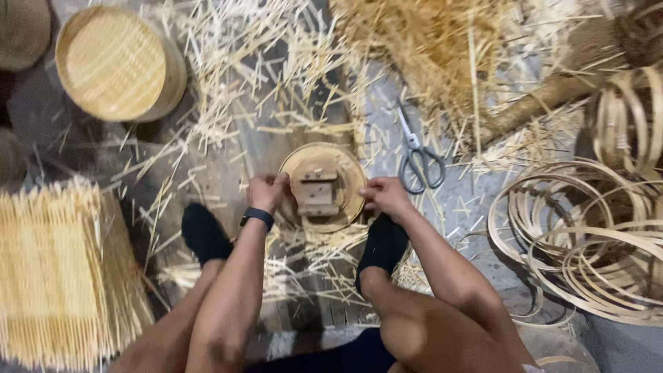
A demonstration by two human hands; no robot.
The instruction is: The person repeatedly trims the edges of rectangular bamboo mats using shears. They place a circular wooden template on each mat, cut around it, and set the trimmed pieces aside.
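No packages, labels, signs or screens appear anywhere in this view (only bare bamboo and wooden goods lie on the floor, none of them wrapped or marked).

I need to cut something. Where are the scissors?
In the head view, the scissors lie on the floor right of the round wooden disc, just beyond the right hand.
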